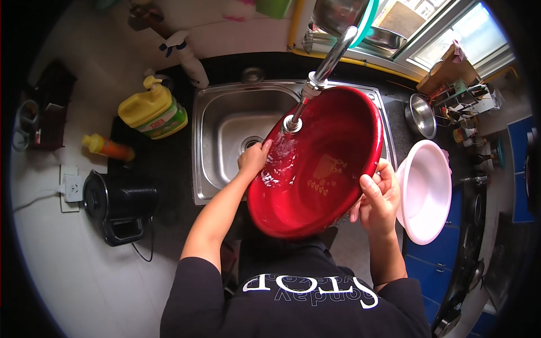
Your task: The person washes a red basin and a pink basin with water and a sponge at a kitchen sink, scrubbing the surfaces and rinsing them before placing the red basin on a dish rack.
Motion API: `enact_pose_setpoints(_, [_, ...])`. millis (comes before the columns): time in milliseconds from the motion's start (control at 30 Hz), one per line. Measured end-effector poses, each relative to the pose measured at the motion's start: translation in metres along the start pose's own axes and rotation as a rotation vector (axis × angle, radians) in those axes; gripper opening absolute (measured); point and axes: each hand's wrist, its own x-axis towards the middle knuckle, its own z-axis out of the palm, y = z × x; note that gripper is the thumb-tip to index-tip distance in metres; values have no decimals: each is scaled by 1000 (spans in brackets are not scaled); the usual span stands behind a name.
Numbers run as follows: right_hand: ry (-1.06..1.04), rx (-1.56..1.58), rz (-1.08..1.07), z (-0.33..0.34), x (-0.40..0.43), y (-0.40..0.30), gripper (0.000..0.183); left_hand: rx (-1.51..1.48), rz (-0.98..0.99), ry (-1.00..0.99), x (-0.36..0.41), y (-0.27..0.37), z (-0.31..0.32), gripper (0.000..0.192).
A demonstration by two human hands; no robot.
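A large red basin (334, 139) is tilted over the right part of the stainless steel sink (224, 105). Gripping its left rim is my left hand (254, 159), beside the sink drain (252, 143); the fingers under the rim are partly hidden. My right hand (378, 196) holds the lower right rim, thumb up and fingers partly behind it. Above the basin's left side hangs the chrome faucet (323, 72), its spout end (292, 124) over the inner wall, where water splashes. A golden pattern shows on the basin's bottom.
Left of the sink stand a yellow detergent jug (154, 112), an orange bottle (110, 148), a white spray bottle (190, 63) and a black electric kettle (118, 207). To the right are a pink basin (426, 192) and a steel bowl (421, 116). A window is at the upper right.
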Motion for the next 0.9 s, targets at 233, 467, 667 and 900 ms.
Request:
enact_pose_setpoints(233, [44,-19,-42,-7,-1,-1,22,50,273,-55,-1,6,11,66])
enact_pose_setpoints(467, [139,12,-45,-20,3,-1,22,-268,193,-154,13,-23,-1,42])
enact_pose_setpoints(667, [199,42,-60,-50,8,4,24,-562,49,-351,4,-23,-47,35])
enact_pose_setpoints(900, [165,158,64,-90,12,36,20,-906,-63,-340,-29,-32,-113,42])
